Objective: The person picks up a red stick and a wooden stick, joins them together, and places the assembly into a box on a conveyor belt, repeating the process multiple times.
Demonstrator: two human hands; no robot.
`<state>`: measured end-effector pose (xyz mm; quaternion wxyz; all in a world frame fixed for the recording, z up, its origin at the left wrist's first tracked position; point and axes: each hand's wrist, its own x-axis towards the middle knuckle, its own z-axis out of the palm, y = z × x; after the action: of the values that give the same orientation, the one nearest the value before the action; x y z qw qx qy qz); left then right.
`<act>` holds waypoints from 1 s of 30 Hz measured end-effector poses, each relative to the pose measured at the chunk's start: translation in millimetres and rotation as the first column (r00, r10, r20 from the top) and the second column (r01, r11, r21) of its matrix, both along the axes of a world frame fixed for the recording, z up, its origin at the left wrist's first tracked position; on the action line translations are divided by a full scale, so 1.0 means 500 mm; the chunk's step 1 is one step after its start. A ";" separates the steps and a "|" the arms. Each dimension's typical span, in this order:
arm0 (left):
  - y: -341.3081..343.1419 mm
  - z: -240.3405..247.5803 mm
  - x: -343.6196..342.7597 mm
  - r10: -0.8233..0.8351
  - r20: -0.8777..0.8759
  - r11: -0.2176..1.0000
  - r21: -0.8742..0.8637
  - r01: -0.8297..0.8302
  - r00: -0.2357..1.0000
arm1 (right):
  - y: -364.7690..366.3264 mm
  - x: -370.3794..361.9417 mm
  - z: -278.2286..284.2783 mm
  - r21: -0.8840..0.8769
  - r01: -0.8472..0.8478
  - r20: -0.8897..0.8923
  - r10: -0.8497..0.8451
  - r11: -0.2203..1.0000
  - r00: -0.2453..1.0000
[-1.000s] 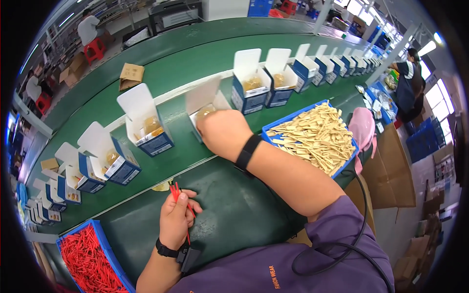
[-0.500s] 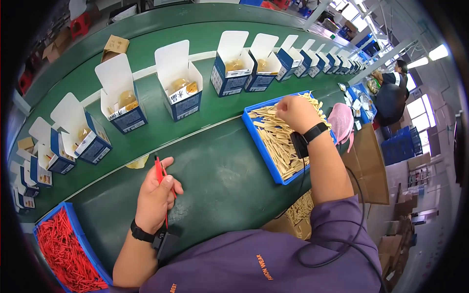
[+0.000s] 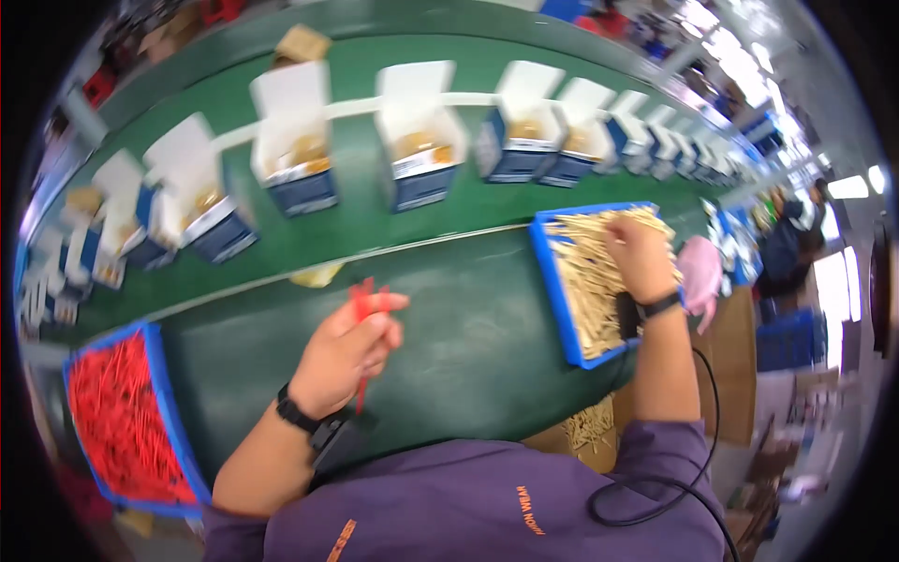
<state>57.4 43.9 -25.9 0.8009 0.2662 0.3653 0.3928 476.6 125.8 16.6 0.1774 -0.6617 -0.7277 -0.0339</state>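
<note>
Head view: I'm seeing the left hand (image 3: 345, 354) gripping red sticks (image 3: 364, 300) between thumb and fingers. The right hand (image 3: 640, 255) is bending, fingers curled, over wooden sticks (image 3: 588, 281) filling a blue tray (image 3: 560, 300); I can't tell whether it's pinching any. Boxes (image 3: 423, 190) with raised flaps are standing beyond both hands.

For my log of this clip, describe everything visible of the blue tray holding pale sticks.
The blue tray is shallow and roughly rectangular, with low walls that look like plastic. It sits on the dark green tabletop, to the person's right, and looks level. Pale, wood-like sticks lie jumbled inside, covering most of its floor. The right hand, in or just over the sticks (blur hides which), covers part of the tray.
</note>
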 end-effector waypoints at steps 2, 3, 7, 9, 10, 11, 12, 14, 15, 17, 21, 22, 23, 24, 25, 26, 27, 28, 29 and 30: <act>-0.010 -0.014 -0.022 -0.024 -0.017 0.999 0.033 0.025 1.000 | -0.054 -0.103 0.058 -0.074 0.083 -0.196 -0.096 0.994 0.976; -0.014 -0.018 -0.038 0.007 -0.035 1.000 0.020 -0.006 0.999 | -0.077 -0.151 0.074 -0.087 0.050 -0.214 -0.068 0.995 0.975; -0.021 -0.015 -0.046 0.002 -0.103 0.999 0.041 0.002 0.995 | -0.120 -0.308 0.077 -0.567 -0.434 -0.691 -0.117 0.700 0.714; -0.025 -0.019 -0.040 0.047 -0.315 0.987 0.158 0.004 0.948 | -0.101 -0.394 0.053 -0.578 -0.632 -0.672 0.139 0.516 0.727; -0.027 -0.015 -0.028 0.063 -0.404 0.975 0.220 0.030 0.913 | -0.099 -0.420 0.031 -0.525 -0.641 -0.703 0.139 0.560 0.697; -0.028 -0.016 -0.016 0.047 -0.400 0.974 0.221 0.047 0.915 | -0.097 -0.437 0.003 -0.468 -0.647 -0.733 0.145 0.602 0.665; -0.028 -0.020 -0.009 0.070 -0.443 0.963 0.263 0.054 0.894 | -0.095 -0.454 -0.009 -0.469 -0.639 -0.731 0.139 0.609 0.668; -0.026 -0.028 0.000 0.133 -0.520 0.936 0.345 0.066 0.844 | -0.090 -0.475 -0.026 -0.410 -0.542 -0.795 0.004 0.734 0.607; -0.024 -0.030 0.000 0.132 -0.518 0.935 0.348 0.067 0.845 | -0.090 -0.474 -0.037 -0.409 -0.539 -0.793 0.005 0.736 0.609; -0.020 -0.029 -0.001 0.075 -0.590 0.936 0.319 0.147 0.804 | -0.096 -0.465 -0.058 -0.408 -0.514 -0.869 -0.149 0.754 0.471; -0.014 -0.024 0.008 0.033 -0.622 0.932 0.302 0.200 0.782 | -0.091 -0.443 -0.059 -0.422 -0.538 -0.880 -0.186 0.730 0.437; -0.012 -0.023 0.015 0.025 -0.621 0.931 0.300 0.208 0.784 | -0.088 -0.433 -0.057 -0.429 -0.554 -0.872 -0.168 0.713 0.459; -0.012 -0.021 0.023 0.019 -0.618 0.926 0.307 0.220 0.786 | -0.086 -0.423 -0.053 -0.426 -0.543 -0.872 -0.168 0.724 0.460; -0.013 -0.019 0.031 0.054 -0.581 0.925 0.335 0.179 0.812 | -0.083 -0.412 -0.050 -0.402 -0.553 -0.870 -0.117 0.730 0.478; -0.013 -0.017 0.038 0.088 -0.542 0.923 0.360 0.136 0.836 | -0.080 -0.401 -0.045 -0.378 -0.563 -0.865 -0.064 0.735 0.497; -0.008 -0.018 0.047 0.129 -0.500 0.919 0.385 0.085 0.857 | -0.073 -0.387 -0.043 -0.354 -0.578 -0.856 -0.007 0.736 0.516; -0.004 -0.018 0.045 0.137 -0.499 0.917 0.390 0.080 0.856 | -0.060 -0.376 -0.025 -0.284 -0.492 -0.862 0.005 0.823 0.506; -0.001 -0.014 0.038 0.112 -0.471 0.952 0.304 0.042 0.875 | -0.038 -0.359 -0.003 -0.207 -0.399 -0.867 0.021 0.893 0.497; 0.006 -0.003 0.040 0.076 -0.430 0.975 0.221 0.023 0.900 | -0.009 -0.324 0.014 -0.038 -0.256 -0.835 0.110 0.966 0.540; 0.011 0.005 0.042 0.049 -0.392 0.991 0.132 0.004 0.919 | 0.028 -0.293 0.030 0.145 -0.122 -0.788 0.189 0.982 0.586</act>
<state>78.4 49.2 -23.2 0.6873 0.3874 0.4955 0.3633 330.1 139.9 31.8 0.5107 -0.5336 -0.6247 0.2533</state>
